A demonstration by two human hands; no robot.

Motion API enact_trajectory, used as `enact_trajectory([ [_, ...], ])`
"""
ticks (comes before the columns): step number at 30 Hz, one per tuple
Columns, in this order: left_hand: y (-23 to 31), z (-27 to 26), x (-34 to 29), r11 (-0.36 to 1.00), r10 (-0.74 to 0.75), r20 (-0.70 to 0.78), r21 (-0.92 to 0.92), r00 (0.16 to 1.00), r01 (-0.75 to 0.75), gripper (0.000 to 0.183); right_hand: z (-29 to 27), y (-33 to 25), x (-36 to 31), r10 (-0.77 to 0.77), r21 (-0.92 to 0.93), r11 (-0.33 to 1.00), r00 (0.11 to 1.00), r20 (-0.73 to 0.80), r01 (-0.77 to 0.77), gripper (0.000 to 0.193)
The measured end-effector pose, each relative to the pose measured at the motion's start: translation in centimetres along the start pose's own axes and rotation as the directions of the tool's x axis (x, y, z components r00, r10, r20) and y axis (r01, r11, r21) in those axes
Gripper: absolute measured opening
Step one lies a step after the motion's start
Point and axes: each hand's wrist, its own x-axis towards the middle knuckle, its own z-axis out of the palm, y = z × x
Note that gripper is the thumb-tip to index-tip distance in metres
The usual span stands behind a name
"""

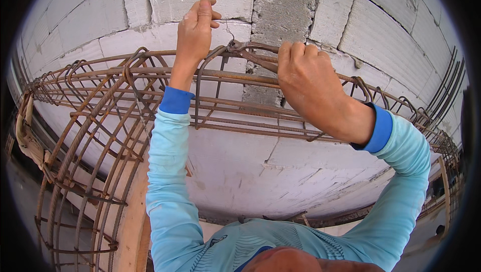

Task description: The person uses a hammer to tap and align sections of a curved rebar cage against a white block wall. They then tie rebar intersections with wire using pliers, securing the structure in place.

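My right hand (308, 79) is wrapped round the handles of rusty pincers (258, 54), which point left. Their jaws meet at a bent steel stirrup (203, 84) on the top bar of a long rebar cage (240, 76). From the jaws a thin tie wire (229, 29) curls up toward the fingers of my left hand (196, 29). That hand is raised above the cage just left of the jaws, its fingers curled and thumb up. Whether the wire's end lies between those fingers cannot be made out.
Behind the cage stands a pale block wall (386, 31) with a rough grey concrete column (280, 11). A second rebar cage (95, 171) branches toward me at left, beside a wooden board (131, 212). Upright bars (451, 86) rise at far right.
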Motion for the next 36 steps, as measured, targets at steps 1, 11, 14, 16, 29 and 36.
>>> enact_trajectory([
  [1,0.1,-0.1,0.0,1.0,0.02,0.041,-0.018,0.999,-0.019,0.061,0.2,0.2,0.0,-0.001,0.004,1.0,0.994,-0.11,0.001,0.018],
  [11,2.1,0.1,-0.4,0.73,0.501,0.409,0.274,0.763,-0.626,0.051,-1.4,6.4,4.0,-0.153,0.323,0.915,0.948,-0.279,0.243,0.037],
  [14,2.2,0.5,-0.3,0.711,0.523,0.381,0.299,0.763,-0.636,0.049,-1.5,6.7,4.2,-0.109,0.318,0.932,0.971,-0.213,0.175,0.048],
  [16,2.0,0.6,-0.2,0.724,0.503,0.362,0.32,0.785,-0.611,0.047,-0.9,7.3,4.6,-0.113,0.24,0.915,0.774,-0.623,0.326,0.047],
  [29,2.1,-1.8,-0.6,0.861,0.45,0.069,0.231,0.89,-0.453,0.039,3.5,-0.9,12.5,0.915,0.785,-0.052,0.344,-0.21,0.617,0.025],
  [36,-3.9,-7.1,-3.5,0.926,-0.184,-0.129,0.31,0.974,0.216,0.048,0.2,-7.0,12.0,0.685,0.731,0.349,0.373,-0.626,0.587,0.017],
])
